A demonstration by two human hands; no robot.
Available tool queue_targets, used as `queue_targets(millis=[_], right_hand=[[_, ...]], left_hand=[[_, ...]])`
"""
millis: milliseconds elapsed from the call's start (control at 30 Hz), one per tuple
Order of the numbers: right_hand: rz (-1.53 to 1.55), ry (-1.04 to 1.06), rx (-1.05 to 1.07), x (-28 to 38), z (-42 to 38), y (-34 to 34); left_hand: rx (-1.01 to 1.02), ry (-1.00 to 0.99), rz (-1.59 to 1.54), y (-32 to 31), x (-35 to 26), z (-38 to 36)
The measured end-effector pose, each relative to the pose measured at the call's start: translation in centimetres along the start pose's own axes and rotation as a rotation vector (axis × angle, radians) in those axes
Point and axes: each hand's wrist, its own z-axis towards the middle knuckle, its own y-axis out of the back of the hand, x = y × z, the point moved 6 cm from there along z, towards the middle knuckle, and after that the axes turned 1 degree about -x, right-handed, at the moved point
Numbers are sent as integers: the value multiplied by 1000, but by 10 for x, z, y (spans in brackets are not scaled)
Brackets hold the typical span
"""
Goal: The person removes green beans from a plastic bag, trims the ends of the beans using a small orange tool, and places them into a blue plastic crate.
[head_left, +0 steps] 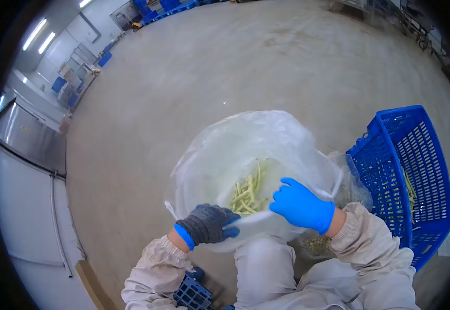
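A wide white plastic bag (266,129) stands open in front of my knees, with long pale green pods (246,194) lying inside it. My left hand (209,224), in a grey knit glove over a blue one, is closed on the bag's near rim. Over the right part of the bag's opening is my right hand (302,205) in a blue glove, its fingers curled together; whatever they may hold is too small or hidden to make out.
A tall blue crate (400,175) with some green pods inside stands at the right. Clear plastic with plant scraps (318,244) lies beside my legs. A small dark blue crate (193,293) is near my left leg. A white wall (28,206) runs along the left.
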Motion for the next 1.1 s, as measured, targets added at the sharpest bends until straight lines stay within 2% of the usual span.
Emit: queue_targets(millis=[33,67,100,167,200,233,300,333,367,400,433,500,533,600,633,700,733,800,833,900,933,1100], right_hand=[[3,0,5,3,-13,-18],[97,-75,143,2,-28,-56],[190,-150,279,1,-41,-86],[222,-129,252,6,-53,-97],[254,-110,222,8,-56,-98],[257,-112,225,9,-57,-98],[354,-65,76,13,-51,-88],[352,-63,77,13,-46,-82],[365,-57,215,16,-40,-80],[378,-52,353,20,-39,-80],[376,-50,352,22,-38,-77],[418,-149,375,19,-39,-73],[415,-154,375,19,-40,-72],[442,-133,345,19,-42,-67],[436,-139,342,19,-44,-66],[445,-168,353,20,-47,-66],[441,-171,350,20,-49,-68],[483,-146,292,20,-52,-71],[482,-149,291,19,-53,-72],[569,-205,261,17,-55,-73],[573,-206,258,17,-56,-76],[613,-214,167,15,-57,-71]], left_hand=[[27,-61,-37,-8,-9,-3],[116,-75,-30,-23,-12,-1],[116,-76,-32,-29,-6,2],[315,42,-581,-58,17,10],[177,10,-700,-77,47,23],[164,157,-692,-52,48,18],[42,146,-998,-57,78,25],[39,264,-892,-43,80,32],[36,381,-782,-27,81,37],[-137,-195,-379,-19,74,50],[-139,-195,-378,-14,62,55],[-33,59,-1627,-10,29,79],[-31,53,-1626,-9,19,92],[-303,21,-491,2,16,118],[-352,-29,-215,-16,24,140],[-188,55,-60,-39,29,163],[-191,52,-56,-43,28,168],[-36,199,123,-61,36,178],[-37,196,125,-60,36,179],[-268,174,195,-46,37,176],[-122,193,205,-50,44,180],[-132,162,140,-53,46,175]])
